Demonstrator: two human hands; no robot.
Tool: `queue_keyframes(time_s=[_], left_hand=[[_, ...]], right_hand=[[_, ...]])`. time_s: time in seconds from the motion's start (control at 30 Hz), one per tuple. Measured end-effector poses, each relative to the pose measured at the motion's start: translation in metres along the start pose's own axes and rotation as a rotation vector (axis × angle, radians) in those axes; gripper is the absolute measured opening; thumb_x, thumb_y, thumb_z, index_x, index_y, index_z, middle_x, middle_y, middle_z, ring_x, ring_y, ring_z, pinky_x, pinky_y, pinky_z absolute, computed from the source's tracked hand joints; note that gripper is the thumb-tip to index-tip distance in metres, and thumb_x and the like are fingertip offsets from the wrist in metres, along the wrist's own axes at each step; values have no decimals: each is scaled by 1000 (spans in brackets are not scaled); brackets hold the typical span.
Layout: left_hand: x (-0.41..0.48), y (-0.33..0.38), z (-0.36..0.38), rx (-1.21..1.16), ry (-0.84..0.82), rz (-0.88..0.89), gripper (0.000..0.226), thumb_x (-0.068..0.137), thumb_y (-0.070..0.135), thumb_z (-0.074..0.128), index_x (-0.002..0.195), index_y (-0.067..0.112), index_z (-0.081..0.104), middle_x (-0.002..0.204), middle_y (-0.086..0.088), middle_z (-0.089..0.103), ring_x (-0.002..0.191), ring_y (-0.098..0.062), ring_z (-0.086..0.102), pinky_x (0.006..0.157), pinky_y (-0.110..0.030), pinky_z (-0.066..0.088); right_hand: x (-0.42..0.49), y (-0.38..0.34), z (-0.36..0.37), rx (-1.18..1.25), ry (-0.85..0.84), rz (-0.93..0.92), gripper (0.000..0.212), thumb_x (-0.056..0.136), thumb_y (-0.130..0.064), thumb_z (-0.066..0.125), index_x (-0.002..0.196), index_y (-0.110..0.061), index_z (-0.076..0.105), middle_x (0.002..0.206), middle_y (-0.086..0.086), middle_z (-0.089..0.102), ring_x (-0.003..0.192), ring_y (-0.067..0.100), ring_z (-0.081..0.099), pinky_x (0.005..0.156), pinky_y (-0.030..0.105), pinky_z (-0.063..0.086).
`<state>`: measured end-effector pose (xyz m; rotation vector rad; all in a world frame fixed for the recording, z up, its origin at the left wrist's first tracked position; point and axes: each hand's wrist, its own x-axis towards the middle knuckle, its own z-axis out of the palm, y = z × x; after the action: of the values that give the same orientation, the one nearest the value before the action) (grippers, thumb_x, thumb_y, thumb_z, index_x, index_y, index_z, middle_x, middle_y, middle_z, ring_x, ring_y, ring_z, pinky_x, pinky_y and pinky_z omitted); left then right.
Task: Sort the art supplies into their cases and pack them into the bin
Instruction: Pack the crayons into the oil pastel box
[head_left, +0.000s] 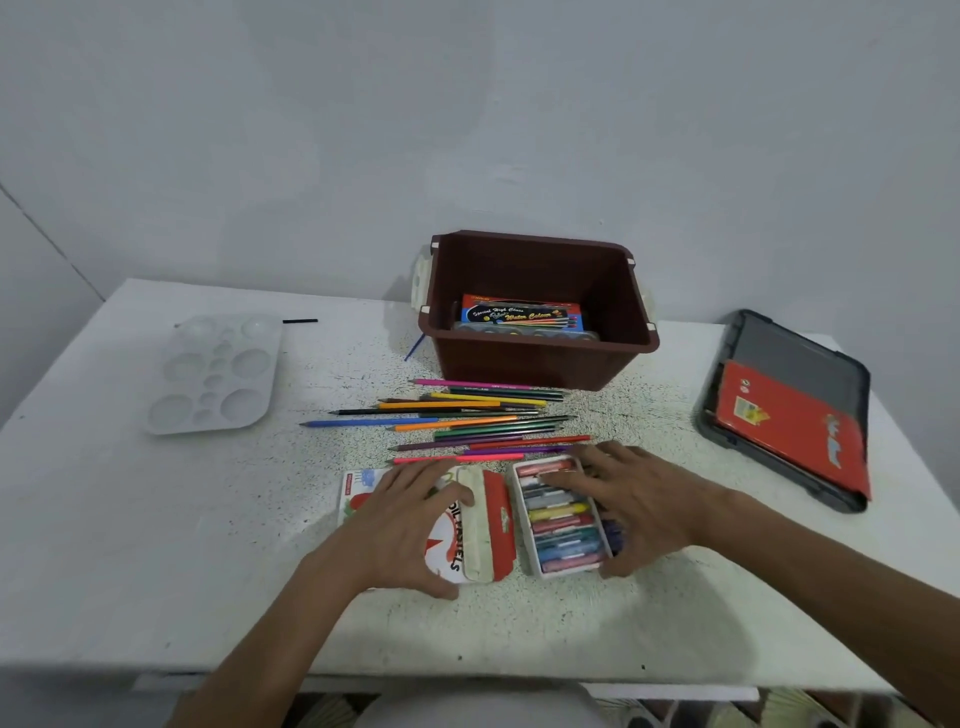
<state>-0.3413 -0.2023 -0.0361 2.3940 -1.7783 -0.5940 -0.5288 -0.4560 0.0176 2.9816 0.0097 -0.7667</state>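
Writing: the red and white sleeve (485, 525) reads "OIL PASTELS"; the box (522, 313) inside the brown bin (540, 358) reads "Special High Class Water Colour".
Surface: a white speckled desk (156, 545) against a plain pale wall (467, 130).
Hands: the left hand (410, 525) grasps the sleeve and the right hand (639, 504) grasps the pastel tray (561, 519), thumbs at the near edges.
Tray axis: it runs away from the person; the pastels lie crosswise.
Pencils (467, 421): just beyond the hands, tips pointing left.
Bin: farther beyond the hands.

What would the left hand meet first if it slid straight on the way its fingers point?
Probably the pink pencil, nearest of the loose pencils beyond the oil pastel case the left hand holds; depth unclear.
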Motion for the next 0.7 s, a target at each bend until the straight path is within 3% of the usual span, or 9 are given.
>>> queue_keyframes(time_s=[0.17,0.33,0.5,0.7], left_hand=[[12,6,-3,13,-40,41,100,61,76,72,142,45,22,162,9,1,148,-16,0,118,-37,7],[19,11,-2,13,-37,91,98,61,76,72,141,45,24,161,8,6,148,-16,0,118,-37,6],[25,14,0,-14,-44,88,98,59,79,70,140,46,24,159,8,11,147,-16,3,119,-42,12],[28,15,2,3,-55,63,99,61,78,71,141,45,23,161,8,5,149,-16,-2,120,-41,6]], right_hand=[[3,-9,0,-30,-35,-60,101,74,-81,54,150,-46,-3,161,10,10,143,34,19,117,50,21],[7,-11,1,-33,-43,-58,101,74,-81,53,150,-45,-3,162,11,9,144,35,18,117,51,21],[14,-14,4,-40,4,5,103,72,-87,47,152,-41,2,159,13,19,141,36,26,113,51,29],[11,-21,13,-26,82,32,99,72,-88,41,152,-39,11,156,16,27,135,39,35,107,53,37]])
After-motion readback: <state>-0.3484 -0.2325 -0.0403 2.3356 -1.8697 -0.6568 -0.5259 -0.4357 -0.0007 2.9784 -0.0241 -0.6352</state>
